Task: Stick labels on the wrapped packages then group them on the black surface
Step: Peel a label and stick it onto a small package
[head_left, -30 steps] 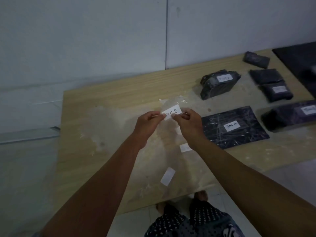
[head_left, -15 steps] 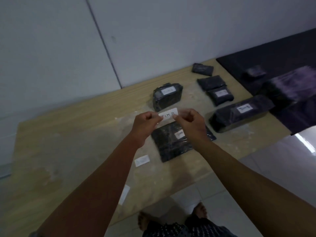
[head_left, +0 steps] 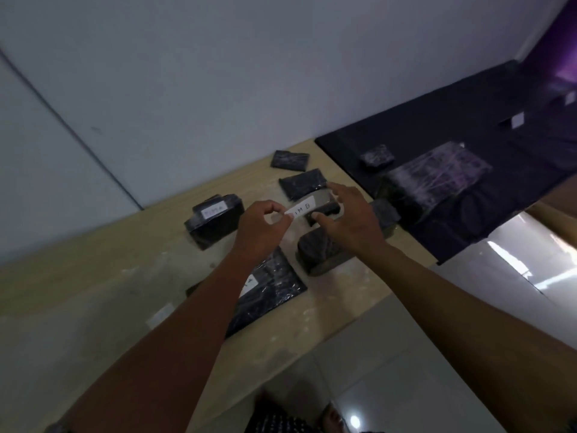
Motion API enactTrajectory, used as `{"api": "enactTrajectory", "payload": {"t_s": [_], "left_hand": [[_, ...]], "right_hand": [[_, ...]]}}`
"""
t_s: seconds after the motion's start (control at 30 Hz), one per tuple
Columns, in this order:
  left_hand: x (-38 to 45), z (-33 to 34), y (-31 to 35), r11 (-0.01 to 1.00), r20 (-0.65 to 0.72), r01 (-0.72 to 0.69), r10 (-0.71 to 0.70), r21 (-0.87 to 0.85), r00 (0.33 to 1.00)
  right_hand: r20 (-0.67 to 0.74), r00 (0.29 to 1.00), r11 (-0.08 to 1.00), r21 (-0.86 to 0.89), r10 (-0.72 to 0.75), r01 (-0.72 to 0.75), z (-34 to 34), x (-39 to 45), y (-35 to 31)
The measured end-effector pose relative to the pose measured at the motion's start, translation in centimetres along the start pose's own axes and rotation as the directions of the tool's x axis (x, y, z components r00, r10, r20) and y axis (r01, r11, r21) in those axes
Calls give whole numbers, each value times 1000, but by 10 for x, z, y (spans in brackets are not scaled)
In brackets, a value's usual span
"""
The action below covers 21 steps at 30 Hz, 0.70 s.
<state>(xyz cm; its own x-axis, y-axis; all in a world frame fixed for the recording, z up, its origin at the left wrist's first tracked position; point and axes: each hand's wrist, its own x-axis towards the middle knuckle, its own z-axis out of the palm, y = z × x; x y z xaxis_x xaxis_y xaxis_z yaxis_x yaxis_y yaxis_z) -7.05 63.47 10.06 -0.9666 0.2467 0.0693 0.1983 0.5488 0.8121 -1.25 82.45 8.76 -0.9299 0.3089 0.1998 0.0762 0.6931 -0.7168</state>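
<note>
Pinching the label [head_left: 299,210] by its left end, the left hand [head_left: 260,228] held it above the tabletop [head_left: 93,276]; thin, limp and sticky, it looked best handled by the edges. The right hand [head_left: 349,218] hovered with loosely spread fingers over a package [head_left: 323,210]. Farther right lay the black surface [head_left: 468,220] under grey walls.

The label [head_left: 299,210] is white with dark handwritten letters. The packages [head_left: 214,220] are black under glossy clear wrap, one [head_left: 435,179] with a purple sheen. The table [head_left: 93,276] is pale wood-grain, the surface [head_left: 468,120] black, the wall [head_left: 218,73] grey-white, and the garment [head_left: 274,423] dark with white dots.
</note>
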Motion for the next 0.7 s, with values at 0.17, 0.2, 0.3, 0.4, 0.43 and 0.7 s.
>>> {"api": "enactTrajectory", "payload": {"t_s": [0.17, 0.2, 0.3, 0.4, 0.43, 0.7], "left_hand": [[36, 27, 3, 996, 11, -83, 83, 44, 997], [44, 32, 4, 994, 18, -100, 100, 50, 995], [67, 45, 2, 986, 16, -149, 148, 72, 989], [90, 57, -1, 977, 32, -183, 181, 105, 983], [100, 62, -4, 978, 39, -180, 177, 106, 984], [154, 87, -12, 986, 55, -133, 128, 98, 990]], "right_hand": [[41, 994, 994, -40, -99, 101, -13, 33, 21], [53, 993, 994, -36, -104, 106, -14, 40, 24], [80, 992, 994, -36, -101, 104, -15, 64, 32], [105, 990, 994, -52, -89, 95, -15, 87, 43], [125, 989, 994, -62, -81, 89, -14, 98, 49], [233, 971, 998, -24, 54, -50, 2, 161, 78]]}}
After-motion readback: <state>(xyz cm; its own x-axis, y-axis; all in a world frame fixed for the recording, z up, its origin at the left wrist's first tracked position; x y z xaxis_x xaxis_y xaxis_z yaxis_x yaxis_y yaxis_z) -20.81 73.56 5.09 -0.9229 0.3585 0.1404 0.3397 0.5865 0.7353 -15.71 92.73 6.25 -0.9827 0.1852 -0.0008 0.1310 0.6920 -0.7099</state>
